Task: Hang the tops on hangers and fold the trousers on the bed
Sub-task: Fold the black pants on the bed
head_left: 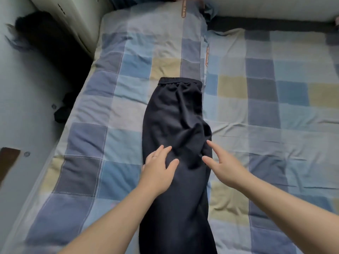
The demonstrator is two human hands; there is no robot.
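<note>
Dark navy trousers (176,125) in centre of frame, laid lengthwise as one narrow strip on the bed (275,129), elastic waistband (180,81) at the far end, legs running off the bottom edge. Fabric bunched and creased around the middle, right side. Left hand (157,167) lower centre, palm down flat on the trousers near their left edge, fingers straight and spread, gripping nothing; thin ring (154,156) on one finger. Right hand (223,165) just right of it, fingers straight and apart, fingertips (209,143) touching the right edge of the trousers at the bunched part, rest of the hand over the bedding, nothing pinched. Both bare forearms coming in from the bottom corners. Checked cover (113,99) in blue, grey and pale yellow squares under everything, wrinkled, with a seam running down the middle just right of the waistband. Orange label strip (183,10) at top centre, lettering too blurred to read. Floor at left of frame: small dark crumpled item (62,110) beside the bed edge, dark fuzzy shape (36,33) upper left, cannot tell what; brown board (8,160) at the left edge, lower down.
</note>
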